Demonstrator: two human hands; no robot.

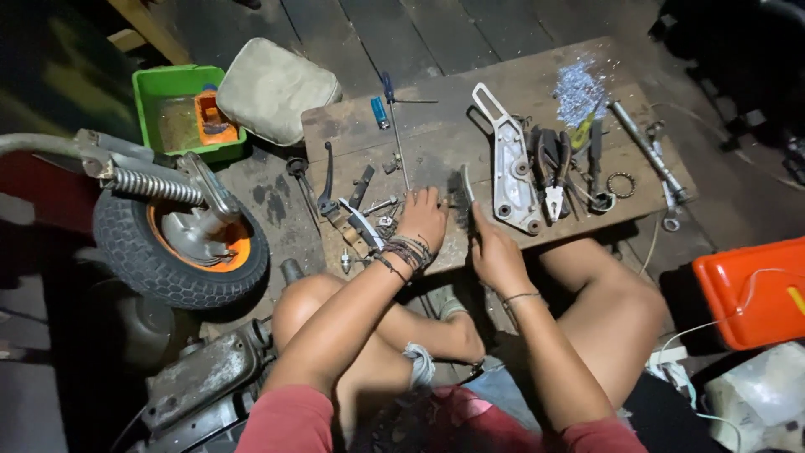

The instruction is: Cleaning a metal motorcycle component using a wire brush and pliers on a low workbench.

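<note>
Down at the near edge of the low wooden worktop [470, 92], the left hand [422, 220] presses flat, fingers spread, on small metal parts. Just beside it, the right hand [495, 252] grips a thin flat metal file [465, 186], angled upward. A silver perforated metal bracket [513, 168] lies nearby.

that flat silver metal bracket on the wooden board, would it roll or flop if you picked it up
The metal bracket looks like a rigid cast plate, so probably stiff, not floppy. It lies flat on the wooden board, so rolling seems unlikely. Its thick body suggests some heft for its size.
</note>
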